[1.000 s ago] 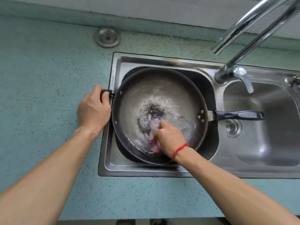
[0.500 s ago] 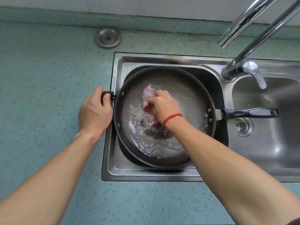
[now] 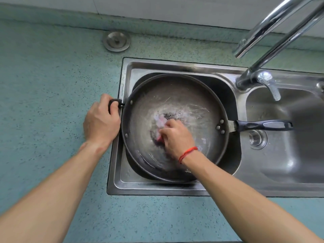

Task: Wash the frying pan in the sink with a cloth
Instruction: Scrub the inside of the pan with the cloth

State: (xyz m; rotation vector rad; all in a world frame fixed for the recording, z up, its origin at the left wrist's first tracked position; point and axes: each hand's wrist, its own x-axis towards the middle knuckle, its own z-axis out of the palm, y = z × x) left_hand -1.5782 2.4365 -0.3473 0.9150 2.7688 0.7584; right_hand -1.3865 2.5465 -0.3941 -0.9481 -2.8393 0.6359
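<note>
Left hand [image 3: 101, 121] curled gripping, right hand [image 3: 177, 138] clenched, arms extended

Dark wet frying pan [image 3: 175, 95] sits in the sink [image 3: 149, 185], left basin, pink cloth [image 3: 159, 122] (blurred) inside.

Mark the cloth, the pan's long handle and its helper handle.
cloth [image 3: 159, 122], head view, pale bunched part.
long handle [image 3: 263, 125], head view, middle of grip.
helper handle [image 3: 114, 102], head view, exposed black loop.

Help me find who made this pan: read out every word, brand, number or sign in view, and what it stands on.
No text can be read anywhere.
Round dark metal frying pan: no marking visible.
Its long black handle: grey inlay, no letters legible.
Stainless steel double sink and chrome tap: no brand visible.
</note>
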